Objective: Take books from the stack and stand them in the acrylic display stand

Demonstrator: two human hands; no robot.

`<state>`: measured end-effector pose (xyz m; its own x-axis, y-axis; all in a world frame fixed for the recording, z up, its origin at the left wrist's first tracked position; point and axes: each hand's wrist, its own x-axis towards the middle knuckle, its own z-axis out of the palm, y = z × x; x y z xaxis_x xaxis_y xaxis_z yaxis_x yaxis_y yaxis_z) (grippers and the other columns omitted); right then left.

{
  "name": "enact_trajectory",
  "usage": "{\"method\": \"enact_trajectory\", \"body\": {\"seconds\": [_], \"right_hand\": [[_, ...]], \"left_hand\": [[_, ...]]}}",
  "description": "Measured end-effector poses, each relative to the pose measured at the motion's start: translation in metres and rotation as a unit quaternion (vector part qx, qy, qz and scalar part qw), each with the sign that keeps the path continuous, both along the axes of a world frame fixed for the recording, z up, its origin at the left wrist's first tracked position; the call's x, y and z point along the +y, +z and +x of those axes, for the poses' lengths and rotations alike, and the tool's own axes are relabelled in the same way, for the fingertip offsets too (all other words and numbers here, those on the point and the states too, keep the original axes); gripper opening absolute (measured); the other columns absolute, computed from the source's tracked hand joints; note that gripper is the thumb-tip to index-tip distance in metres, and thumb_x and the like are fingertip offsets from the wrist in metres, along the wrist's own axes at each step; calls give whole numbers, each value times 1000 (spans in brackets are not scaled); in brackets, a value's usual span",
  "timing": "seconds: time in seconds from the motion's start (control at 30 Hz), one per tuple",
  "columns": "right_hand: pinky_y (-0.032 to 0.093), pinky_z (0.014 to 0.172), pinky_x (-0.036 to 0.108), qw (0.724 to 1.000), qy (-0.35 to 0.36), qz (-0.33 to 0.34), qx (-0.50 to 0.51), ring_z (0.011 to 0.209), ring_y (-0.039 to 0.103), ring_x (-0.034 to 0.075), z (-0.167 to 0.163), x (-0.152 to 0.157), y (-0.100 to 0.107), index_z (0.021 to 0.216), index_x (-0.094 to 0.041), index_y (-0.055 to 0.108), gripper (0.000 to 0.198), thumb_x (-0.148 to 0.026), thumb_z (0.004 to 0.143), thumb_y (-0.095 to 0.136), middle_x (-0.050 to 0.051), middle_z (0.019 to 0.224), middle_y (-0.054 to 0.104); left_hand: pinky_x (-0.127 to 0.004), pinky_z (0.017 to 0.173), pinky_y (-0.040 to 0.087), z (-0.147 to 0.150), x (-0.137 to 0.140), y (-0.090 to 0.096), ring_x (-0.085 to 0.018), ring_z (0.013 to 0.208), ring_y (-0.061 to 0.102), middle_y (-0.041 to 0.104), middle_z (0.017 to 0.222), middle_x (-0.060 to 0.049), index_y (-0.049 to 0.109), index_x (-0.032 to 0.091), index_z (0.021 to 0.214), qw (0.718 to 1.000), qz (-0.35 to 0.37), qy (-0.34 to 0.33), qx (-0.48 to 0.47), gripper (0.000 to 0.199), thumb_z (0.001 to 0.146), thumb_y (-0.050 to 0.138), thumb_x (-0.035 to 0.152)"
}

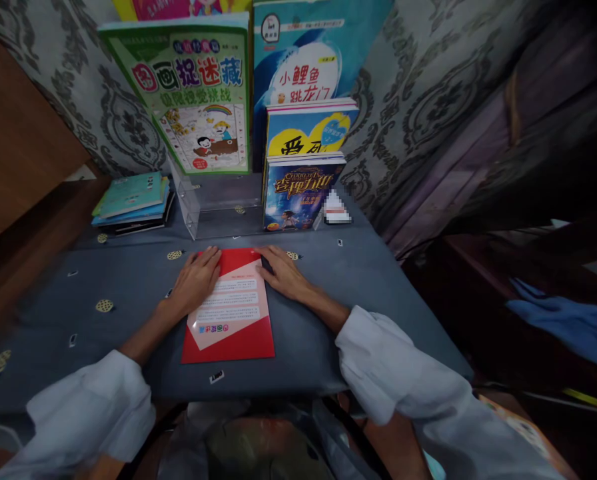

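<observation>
A red booklet (231,313) lies flat on the grey-clothed counter (328,280), straight ahead of the person and centred between the two arms. Its long axis runs away from the body, the far short edge pointing at the clear stand (218,203). Both hands rest on that far end: the left hand (197,280) lies palm-down on the booklet's far-left corner, fingers spread and pointing toward the stand; the right hand (284,272) lies on the far-right corner, fingertips at the booklet's edge. Neither hand is closed around anything; both are open and pressed flat, apart from each other with the booklet's far edge between them. They sit about equally near to it.

The booklet's pale panel carries lines of small print, too fine to read, and a short coloured title near its near-left end, upside down to the camera.

Beyond the booklet, books stand against the patterned wall. The green book (198,100), beyond the stand on the left, bears large characters that appear to read 图画捉迷藏. The blue book (303,60), right of it, reads 小鲤鱼跳龙门. In front of that stand a yellow-and-blue book (308,130) and a dark book (296,193) with gold lettering I cannot make out. A flat stack (133,203) of thin books lies left of the stand.
</observation>
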<state>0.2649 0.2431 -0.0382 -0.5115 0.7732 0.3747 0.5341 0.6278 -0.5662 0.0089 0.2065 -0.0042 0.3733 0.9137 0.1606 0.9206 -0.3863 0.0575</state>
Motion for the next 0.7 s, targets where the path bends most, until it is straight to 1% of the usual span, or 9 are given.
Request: {"method": "enact_trajectory", "body": {"seconds": [0.1, 0.17, 0.33, 0.43, 0.57, 0.63, 0.7], "right_hand": [[46, 108, 48, 1000, -11, -8, 24, 125, 58, 27, 1, 3, -4, 138, -21, 57, 43, -22, 95, 51, 12, 133, 65], [46, 109, 48, 999, -18, -17, 46, 127, 57, 26, 2, 5, -6, 140, -23, 55, 45, -20, 95, 49, 10, 136, 64], [47, 108, 48, 995, -31, -47, 83, 125, 61, 25, 4, 5, -6, 146, -21, 48, 51, -19, 95, 45, 10, 132, 68], [48, 106, 48, 993, -33, -66, 92, 123, 62, 24, 5, 5, -5, 148, -21, 44, 52, -19, 95, 44, 9, 130, 70], [48, 106, 47, 993, -34, -69, 94, 119, 65, 22, 5, 5, -4, 148, -22, 43, 53, -18, 95, 45, 8, 131, 71], [47, 108, 47, 993, -40, -68, 90, 122, 63, 22, 4, 5, -4, 148, -24, 43, 54, -16, 95, 45, 7, 131, 71], [45, 110, 47, 993, -44, -71, 84, 127, 61, 22, 3, 4, -4, 148, -22, 43, 54, -14, 94, 44, 9, 131, 71]], "left_hand": [[-49, 121, 31, 12, 4, 0, -26, 148, 40, 46, 156, -16, 48, 9, 147, 999, -17, -36, -14, 51, 104, 29, 30], [-49, 122, 30, 20, 9, -1, -25, 149, 38, 45, 157, -14, 46, 12, 149, 998, -30, -55, -23, 51, 104, 30, 32], [-52, 123, 25, 36, 24, -6, -23, 150, 35, 43, 159, -12, 43, 15, 152, 992, -56, -104, -35, 52, 105, 30, 33], [-50, 124, 24, 40, 30, -8, -22, 152, 32, 41, 160, -10, 41, 16, 153, 989, -59, -130, -45, 53, 105, 28, 34], [-49, 124, 24, 40, 32, -11, -21, 152, 33, 42, 160, -10, 43, 17, 152, 987, -56, -142, -51, 52, 106, 27, 36], [-49, 124, 24, 40, 32, -12, -21, 151, 34, 44, 159, -10, 44, 17, 152, 986, -46, -149, -53, 52, 106, 27, 35], [-48, 123, 26, 39, 32, -14, -20, 150, 36, 46, 157, -10, 45, 18, 151, 985, -34, -163, -54, 51, 106, 27, 34]]}}
